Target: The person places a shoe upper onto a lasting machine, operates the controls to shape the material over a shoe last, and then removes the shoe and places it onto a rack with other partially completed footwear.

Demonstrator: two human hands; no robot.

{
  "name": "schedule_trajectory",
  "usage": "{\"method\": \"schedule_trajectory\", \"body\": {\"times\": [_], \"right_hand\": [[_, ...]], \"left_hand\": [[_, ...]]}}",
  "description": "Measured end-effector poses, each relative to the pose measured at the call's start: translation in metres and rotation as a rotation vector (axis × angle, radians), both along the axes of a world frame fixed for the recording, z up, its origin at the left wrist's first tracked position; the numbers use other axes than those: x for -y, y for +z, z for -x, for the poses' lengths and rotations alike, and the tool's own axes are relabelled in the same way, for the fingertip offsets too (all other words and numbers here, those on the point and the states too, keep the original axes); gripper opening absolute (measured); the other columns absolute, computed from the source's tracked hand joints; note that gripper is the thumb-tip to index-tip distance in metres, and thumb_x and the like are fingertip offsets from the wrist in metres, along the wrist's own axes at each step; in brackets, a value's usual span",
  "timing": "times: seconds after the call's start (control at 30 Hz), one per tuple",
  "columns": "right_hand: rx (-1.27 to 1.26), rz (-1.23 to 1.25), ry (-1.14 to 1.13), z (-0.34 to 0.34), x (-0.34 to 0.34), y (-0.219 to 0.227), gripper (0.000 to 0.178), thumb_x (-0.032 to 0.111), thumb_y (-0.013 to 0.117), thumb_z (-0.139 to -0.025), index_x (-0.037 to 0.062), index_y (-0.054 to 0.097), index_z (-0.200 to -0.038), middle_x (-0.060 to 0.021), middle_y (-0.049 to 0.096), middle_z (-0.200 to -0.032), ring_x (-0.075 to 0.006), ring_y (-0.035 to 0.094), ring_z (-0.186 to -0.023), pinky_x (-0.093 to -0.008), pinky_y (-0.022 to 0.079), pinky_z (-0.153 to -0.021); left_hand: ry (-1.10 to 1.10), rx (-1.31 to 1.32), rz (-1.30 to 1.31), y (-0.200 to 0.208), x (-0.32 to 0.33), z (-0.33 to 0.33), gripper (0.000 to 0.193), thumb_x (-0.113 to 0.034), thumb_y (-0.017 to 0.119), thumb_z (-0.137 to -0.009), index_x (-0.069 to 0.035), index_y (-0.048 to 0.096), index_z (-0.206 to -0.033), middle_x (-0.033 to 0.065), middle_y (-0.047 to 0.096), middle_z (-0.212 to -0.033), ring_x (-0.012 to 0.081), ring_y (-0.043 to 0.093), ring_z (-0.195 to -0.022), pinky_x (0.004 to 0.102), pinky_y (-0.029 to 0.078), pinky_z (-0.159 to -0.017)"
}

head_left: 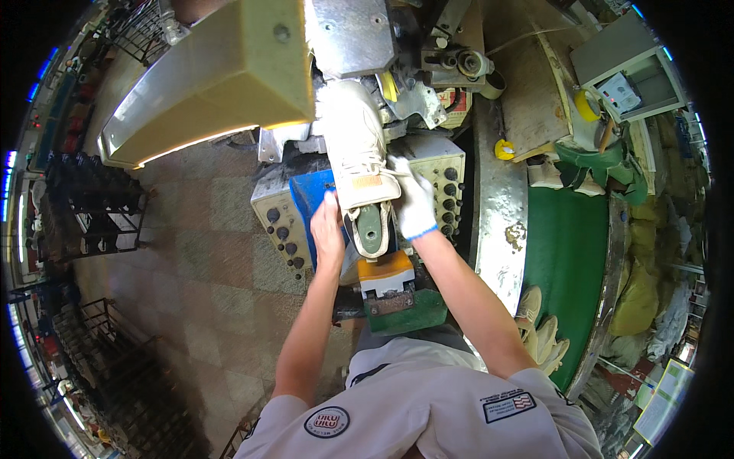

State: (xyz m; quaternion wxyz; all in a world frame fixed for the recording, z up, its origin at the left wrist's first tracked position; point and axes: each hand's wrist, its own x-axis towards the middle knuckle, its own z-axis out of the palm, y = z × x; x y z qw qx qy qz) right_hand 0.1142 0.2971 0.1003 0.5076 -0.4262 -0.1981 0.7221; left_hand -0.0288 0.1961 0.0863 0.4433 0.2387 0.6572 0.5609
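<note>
A pale cream lace-up shoe (359, 141) sits toe-forward in the machine, its toe under the metal head (349, 38). A green shoe last (371, 229) shows through its ankle opening. My right hand (411, 200), in a white glove with a blue cuff edge, grips the shoe's right side near the laces. My bare left hand (327, 233) is beside the heel on the left, fingers stretched forward; whether it touches the shoe I cannot tell. Just behind the heel is an orange pad (385, 267) on a metal bracket.
A big yellowish machine cover (222, 84) arches at the upper left. Control boxes with dark knobs (449, 189) flank a blue panel (310, 203). On the right runs a green belt (562, 260) holding several shoes (544, 336). Dark racks (95, 203) stand at the left.
</note>
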Motion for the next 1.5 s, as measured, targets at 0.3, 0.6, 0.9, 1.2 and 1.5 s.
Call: {"method": "schedule_trajectory", "body": {"times": [0.3,0.6,0.9,1.2,1.5], "right_hand": [[-0.138,-0.017,-0.001,-0.184,0.075,0.018,0.049,0.020,0.038,-0.109,-0.0138,0.040,-0.145,-0.0338,0.054,-0.140,-0.0470,0.063,-0.120,-0.0514,0.062,-0.086],[0.119,0.003,0.137,-0.165,0.072,0.046,0.060,0.032,0.069,-0.098,-0.0045,0.048,-0.140,-0.0244,0.059,-0.135,-0.0377,0.066,-0.115,-0.0471,0.059,-0.088],[0.197,-0.100,0.220,-0.163,0.086,0.083,0.053,0.021,0.062,-0.101,-0.0112,0.047,-0.141,-0.0287,0.063,-0.130,-0.0396,0.069,-0.112,-0.0460,0.062,-0.085],[0.170,-0.245,0.625,-0.083,0.159,0.160,0.061,0.023,0.070,-0.098,-0.0074,0.048,-0.146,-0.0210,0.065,-0.131,-0.0272,0.067,-0.116,-0.0339,0.055,-0.097],[-0.038,-0.333,0.292,-0.143,0.108,0.158,0.053,0.029,0.069,-0.093,-0.0056,0.058,-0.132,-0.0092,0.070,-0.113,-0.0147,0.065,-0.100,-0.0318,0.053,-0.089]], "left_hand": [[-0.472,-1.000,0.237,-0.143,0.158,-0.054,0.094,-0.019,0.078,-0.074,0.009,0.030,-0.151,0.0313,0.043,-0.148,0.0462,0.045,-0.136,0.0491,0.039,-0.114],[-0.687,-0.887,0.400,-0.156,0.108,-0.012,0.076,-0.040,0.086,-0.063,0.005,0.056,-0.116,0.0275,0.067,-0.102,0.0450,0.070,-0.092,0.0527,0.058,-0.080],[-0.439,-0.712,0.802,0.029,0.168,-0.015,0.065,-0.052,0.085,-0.064,0.007,0.074,-0.092,0.0248,0.075,-0.090,0.0396,0.073,-0.087,0.0457,0.056,-0.081],[-0.132,-1.143,0.657,0.202,0.226,-0.024,0.077,-0.039,0.089,-0.068,0.003,0.063,-0.126,0.0231,0.074,-0.105,0.0375,0.073,-0.092,0.0446,0.054,-0.084],[-0.292,-1.003,-0.109,0.242,0.145,-0.123,0.052,-0.019,0.084,-0.083,0.001,0.063,-0.126,0.0183,0.069,-0.113,0.0317,0.070,-0.102,0.0410,0.055,-0.088]]}}
